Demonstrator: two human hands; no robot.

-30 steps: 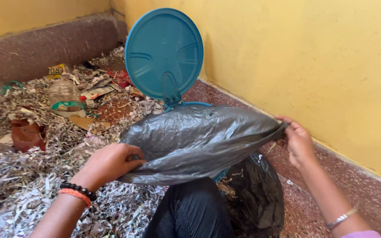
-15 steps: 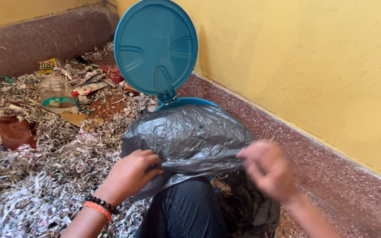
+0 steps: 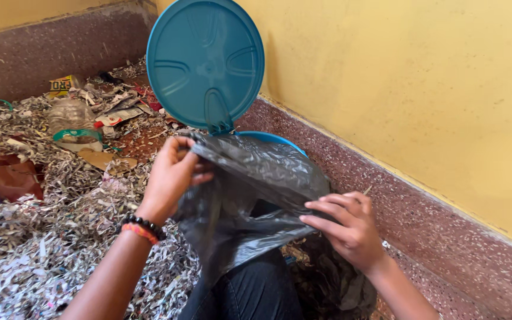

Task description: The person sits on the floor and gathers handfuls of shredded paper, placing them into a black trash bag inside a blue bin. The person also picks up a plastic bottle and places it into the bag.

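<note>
Head view: one grey plastic bag point(image 3: 250, 195) hangs over one blue bin point(image 3: 280, 141), its round lid point(image 3: 205, 59) upright. Left hand point(image 3: 170, 178) pinches the bag's far-left edge; right hand point(image 3: 348, 228) presses outstretched fingers on its near-right fold. Shredded paper point(image 3: 42, 249) litters left.

Shredded paper point(image 3: 37, 237) covers the floor point(image 3: 445, 249), with a clear plastic bottle point(image 3: 69, 115), a brown pouch point(image 3: 16, 178) and cardboard scraps point(image 3: 105, 160).

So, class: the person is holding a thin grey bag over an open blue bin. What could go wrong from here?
1. The thin grey bag could tear where the left hand pinches its edge.
2. The right hand only rests flat on the bag, so that side may slip.
3. The upright lid might drop onto the hands.
</note>
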